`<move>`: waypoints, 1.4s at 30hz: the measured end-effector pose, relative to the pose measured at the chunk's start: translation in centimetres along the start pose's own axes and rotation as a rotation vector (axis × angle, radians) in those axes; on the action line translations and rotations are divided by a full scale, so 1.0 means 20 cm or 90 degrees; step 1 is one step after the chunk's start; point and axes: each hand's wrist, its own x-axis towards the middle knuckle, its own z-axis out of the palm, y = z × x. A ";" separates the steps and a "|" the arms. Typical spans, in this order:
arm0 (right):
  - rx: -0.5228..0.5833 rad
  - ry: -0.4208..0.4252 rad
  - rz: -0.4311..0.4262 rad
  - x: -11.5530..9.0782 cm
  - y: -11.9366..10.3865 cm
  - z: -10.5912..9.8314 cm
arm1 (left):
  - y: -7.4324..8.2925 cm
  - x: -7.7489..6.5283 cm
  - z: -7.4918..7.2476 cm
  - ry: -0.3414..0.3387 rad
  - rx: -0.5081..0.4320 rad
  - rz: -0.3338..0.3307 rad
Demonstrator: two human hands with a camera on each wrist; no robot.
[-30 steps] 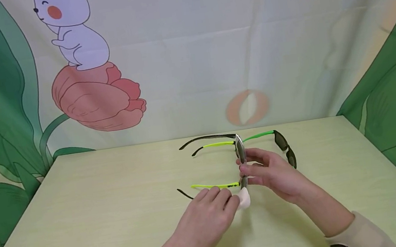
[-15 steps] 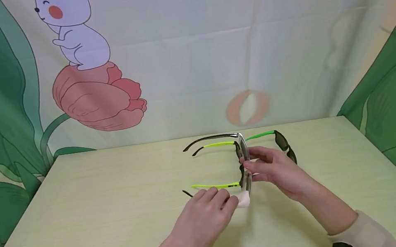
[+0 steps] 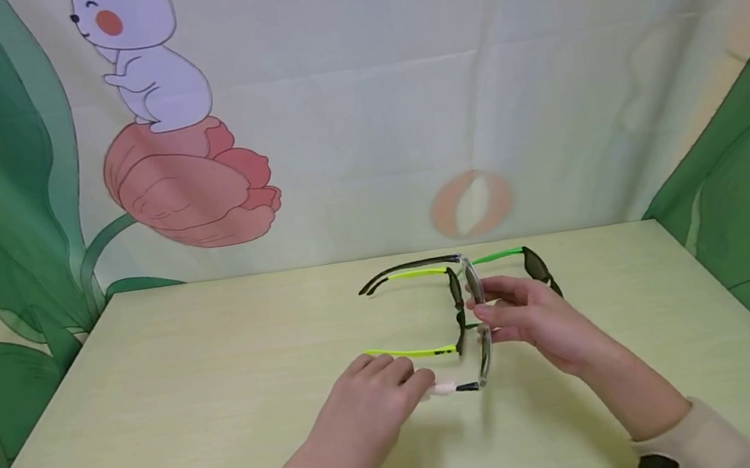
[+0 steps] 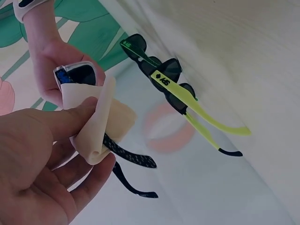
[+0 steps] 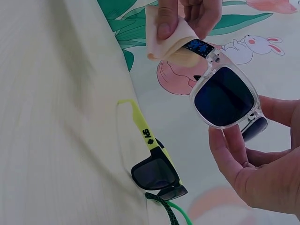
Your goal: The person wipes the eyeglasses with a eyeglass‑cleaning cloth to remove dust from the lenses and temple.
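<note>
My right hand [image 3: 536, 323] holds a pair of clear-framed sunglasses [image 5: 225, 98] near the bridge, with the dark lenses upright and the arms unfolded to the left. My left hand [image 3: 370, 412] pinches a pale pink cloth [image 4: 82, 96] folded round the near arm of these sunglasses. Between cloth and hinge, a short black-and-blue stretch of that arm shows in the right wrist view. The speckled black tip of the arm [image 4: 133, 154] pokes out of the cloth's other side in the left wrist view.
Yellow-armed sunglasses [image 3: 462, 333] with a black front stand unfolded on the pale table [image 3: 189, 385], just behind the held pair. Green-armed sunglasses [image 3: 535, 264] stand farther right, partly hidden by my right hand. A printed curtain [image 3: 345, 111] hangs along the table's back edge.
The clear-framed sunglasses have moved right with my right hand. My left hand and the cloth have slid left along the arm, away from the hinge, baring its front end.
</note>
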 end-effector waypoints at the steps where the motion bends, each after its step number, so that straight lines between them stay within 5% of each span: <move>1: -0.004 0.002 0.001 0.00 0.00 -0.01 | -0.01 0.00 0.00 0.002 -0.014 -0.008; 10: -0.014 0.000 0.006 -0.01 -0.01 -0.05 | -0.07 -0.02 0.02 0.003 -0.098 -0.077; 21: -0.012 -0.007 0.024 -0.03 0.00 -0.08 | -0.14 -0.04 -0.01 -0.031 -0.184 -0.102; 27: 0.001 -0.017 0.017 -0.03 0.00 -0.10 | -0.14 -0.03 -0.01 -0.005 -0.223 -0.083; 42: 0.038 0.002 0.001 -0.03 -0.01 -0.03 | -0.11 0.03 -0.02 0.061 -0.136 0.004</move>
